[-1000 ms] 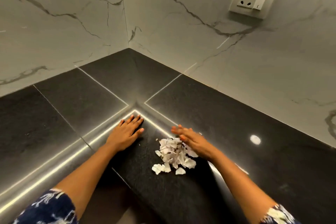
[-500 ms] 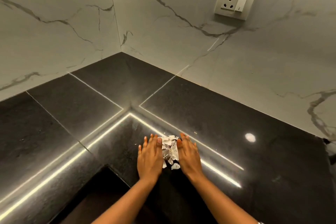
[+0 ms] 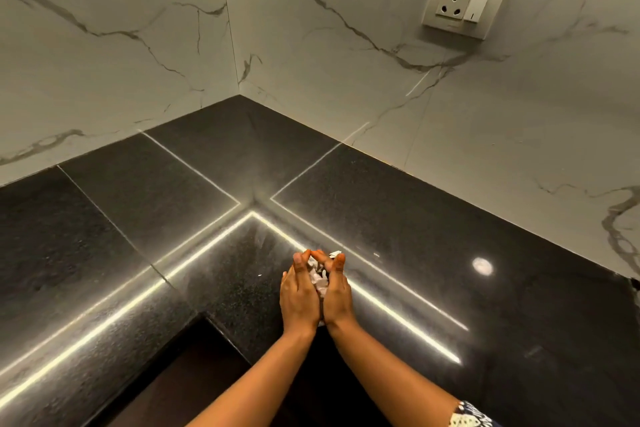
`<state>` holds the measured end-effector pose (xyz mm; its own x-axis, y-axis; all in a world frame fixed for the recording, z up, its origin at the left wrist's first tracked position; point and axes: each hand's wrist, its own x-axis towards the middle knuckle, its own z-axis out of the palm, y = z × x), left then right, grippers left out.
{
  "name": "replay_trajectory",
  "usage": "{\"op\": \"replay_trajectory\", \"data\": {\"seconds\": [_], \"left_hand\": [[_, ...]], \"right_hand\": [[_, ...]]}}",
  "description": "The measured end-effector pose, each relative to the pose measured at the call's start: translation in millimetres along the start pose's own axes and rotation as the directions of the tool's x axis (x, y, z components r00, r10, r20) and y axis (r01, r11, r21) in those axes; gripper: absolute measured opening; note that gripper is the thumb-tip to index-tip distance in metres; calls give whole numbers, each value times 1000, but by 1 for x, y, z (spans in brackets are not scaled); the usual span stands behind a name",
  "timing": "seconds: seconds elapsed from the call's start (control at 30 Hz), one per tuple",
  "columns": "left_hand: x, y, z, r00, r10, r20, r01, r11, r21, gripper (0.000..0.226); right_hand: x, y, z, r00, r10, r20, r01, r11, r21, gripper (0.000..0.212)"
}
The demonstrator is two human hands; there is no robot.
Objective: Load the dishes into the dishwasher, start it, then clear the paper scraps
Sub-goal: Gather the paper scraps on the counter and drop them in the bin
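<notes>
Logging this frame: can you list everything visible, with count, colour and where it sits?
paper scraps: one bunched pile, white, cupped between the two hands just above the countertop; the number of pieces cannot be told
white fleck: one, on the countertop left of the hands; too small to identify
countertop: one L-shaped surface, glossy black stone, with bright strip reflections
wall tiles: two walls meeting at a corner, white marble with grey veins
socket plate: one, off-white, with one outlet and one switch, upper right wall
sleeve: one, blue and white pattern, bottom right edge
left hand: bare, fingers curved round the scraps
right hand: bare, fingers curved round the scraps from the other side
</notes>
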<state>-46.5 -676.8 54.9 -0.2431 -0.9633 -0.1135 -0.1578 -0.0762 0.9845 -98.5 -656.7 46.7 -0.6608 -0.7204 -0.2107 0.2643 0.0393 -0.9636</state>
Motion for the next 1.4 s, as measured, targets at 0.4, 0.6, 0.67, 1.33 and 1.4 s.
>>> {"op": "replay_trajectory", "data": {"seconds": [0.4, 0.6, 0.67, 1.33, 1.4], "left_hand": [[13, 11, 7, 929, -370, 11, 224, 538, -813, 59], [9, 45, 3, 928, -372, 32, 179, 367, -913, 59], [5, 56, 0, 929, -369, 18, 148, 327, -933, 58], [-180, -43, -288, 618, -560, -552, -489, 277, -828, 59], [-218, -97, -313, 530, -643, -552, -522, 265, -810, 58]], "right_hand": [[-4, -25, 14, 963, 263, -54, -177, 775, 606, 57], [-3, -48, 17, 969, 245, -10, -180, 739, 649, 55], [-6, -57, 19, 973, 229, 24, -190, 741, 645, 53], [-273, 59, 188, 591, 531, 607, -754, 632, 180, 53], [-314, 111, 192, 516, 651, 557, -811, 581, 73, 53]]}}
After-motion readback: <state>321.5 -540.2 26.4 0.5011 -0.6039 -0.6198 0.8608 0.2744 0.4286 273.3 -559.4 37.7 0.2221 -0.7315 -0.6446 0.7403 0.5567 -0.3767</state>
